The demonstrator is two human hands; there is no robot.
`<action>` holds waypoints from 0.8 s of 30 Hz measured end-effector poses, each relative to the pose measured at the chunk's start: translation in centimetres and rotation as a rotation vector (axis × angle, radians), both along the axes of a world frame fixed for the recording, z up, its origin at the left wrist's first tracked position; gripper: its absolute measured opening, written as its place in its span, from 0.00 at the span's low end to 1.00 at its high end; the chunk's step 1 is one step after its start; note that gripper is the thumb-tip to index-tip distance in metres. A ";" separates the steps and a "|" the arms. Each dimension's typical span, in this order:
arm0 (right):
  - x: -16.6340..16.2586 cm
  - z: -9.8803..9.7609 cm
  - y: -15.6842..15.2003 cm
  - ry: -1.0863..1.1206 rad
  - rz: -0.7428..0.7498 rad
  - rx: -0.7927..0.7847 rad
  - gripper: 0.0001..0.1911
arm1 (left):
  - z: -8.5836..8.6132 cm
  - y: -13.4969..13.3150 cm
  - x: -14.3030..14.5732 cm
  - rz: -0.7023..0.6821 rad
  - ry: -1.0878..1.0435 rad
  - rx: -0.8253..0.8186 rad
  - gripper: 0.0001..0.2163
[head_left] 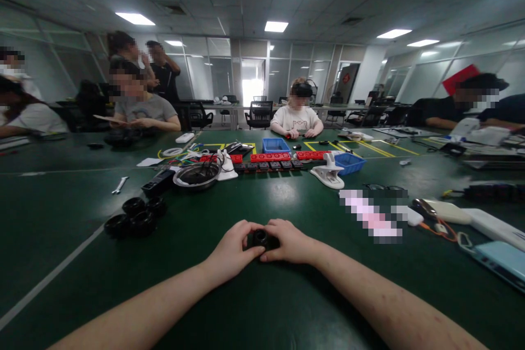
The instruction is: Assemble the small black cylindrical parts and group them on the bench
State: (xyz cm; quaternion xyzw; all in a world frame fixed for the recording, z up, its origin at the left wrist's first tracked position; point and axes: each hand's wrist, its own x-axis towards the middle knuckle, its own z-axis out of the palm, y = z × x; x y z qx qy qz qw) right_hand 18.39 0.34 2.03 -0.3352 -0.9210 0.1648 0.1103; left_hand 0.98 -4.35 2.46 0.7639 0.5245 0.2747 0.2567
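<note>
Both my hands meet at the middle of the dark green table, closed round one small black round part. My left hand pinches it from the left with thumb and fingers. My right hand grips it from the right. The part rests on or just above the tabletop; most of it is hidden by my fingers. Several similar black round parts lie in a cluster to the left, apart from my hands.
Farther back stand a metal bowl, red and black strips, two blue bins, a white clamp and a wrench. Phones and cables lie at right. Other people sit around the table's far and side edges.
</note>
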 end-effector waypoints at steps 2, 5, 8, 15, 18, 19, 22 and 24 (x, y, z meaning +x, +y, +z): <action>0.5 0.1 0.7 0.020 0.086 -0.088 0.17 | 0.0 0.1 -0.1 -0.031 -0.003 0.013 0.14; 0.6 -0.2 1.0 0.065 0.096 -0.126 0.11 | -0.3 0.2 -0.1 -0.028 -0.023 0.028 0.13; -0.1 -0.8 0.4 0.084 -0.041 -0.072 0.13 | -0.7 0.1 0.0 0.040 -0.050 0.039 0.13; -0.9 -0.8 -0.9 0.099 -0.155 0.050 0.18 | -1.3 0.3 -0.2 0.091 -0.042 0.051 0.13; -0.2 -0.5 -0.3 0.137 -0.038 -0.032 0.21 | -1.1 0.5 -0.6 0.052 -0.016 0.053 0.21; 0.0 -0.5 -0.1 0.143 -0.018 -0.061 0.22 | -1.0 0.6 -0.8 0.054 -0.016 0.067 0.25; 0.5 -0.4 0.5 0.147 0.019 -0.109 0.23 | -0.6 0.7 -1.0 0.037 0.001 0.112 0.30; 0.6 -0.5 0.7 0.129 0.042 -0.100 0.20 | -0.4 0.7 -1.1 -0.012 0.027 0.117 0.22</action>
